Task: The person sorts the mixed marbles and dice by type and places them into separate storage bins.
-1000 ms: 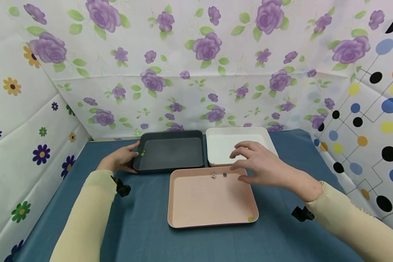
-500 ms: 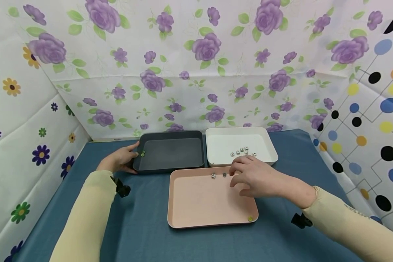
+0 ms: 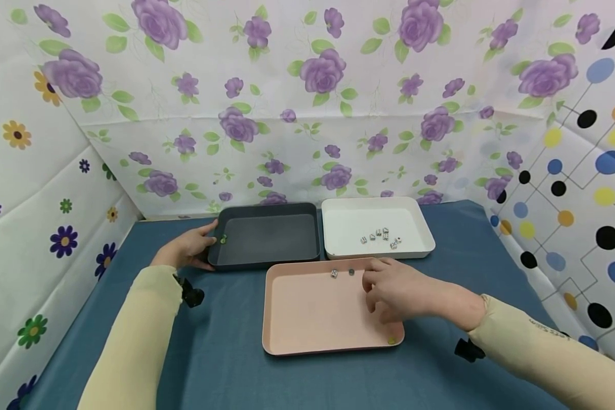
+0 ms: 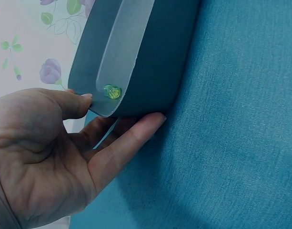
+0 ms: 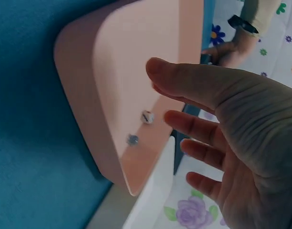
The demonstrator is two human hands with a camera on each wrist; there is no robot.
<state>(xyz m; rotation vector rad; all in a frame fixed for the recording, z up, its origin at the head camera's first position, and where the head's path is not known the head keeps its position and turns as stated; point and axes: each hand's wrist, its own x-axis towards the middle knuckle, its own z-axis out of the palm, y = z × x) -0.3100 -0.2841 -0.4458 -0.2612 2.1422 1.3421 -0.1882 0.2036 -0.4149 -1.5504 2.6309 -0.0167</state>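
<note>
My left hand (image 3: 187, 247) holds the left end of a dark grey tray (image 3: 269, 233), thumb on the rim and fingers against the outside wall. Shiny green beads (image 4: 112, 91) lie in that tray's corner near the thumb. Over the right side of a pink tray (image 3: 312, 313) hovers my right hand (image 3: 407, 291), fingers loosely bent and nothing between them. Toward the pink tray's far edge lie a white die (image 3: 334, 274) and a small grey-blue piece (image 5: 132, 139). A yellow-green bead (image 3: 392, 340) sits in its near right corner, just below my right hand.
A white tray (image 3: 345, 222) stands behind the pink one, beside the dark tray, with several white dice (image 3: 386, 235) in it. Blue cloth (image 3: 220, 353) covers the table. A flowered sheet (image 3: 292, 142) rises behind, and patterned sheets close both sides.
My right hand has moved down and nearer, from above the white tray's front edge to the pink tray's right side, uncovering the dice. My left hand has stayed on the dark tray.
</note>
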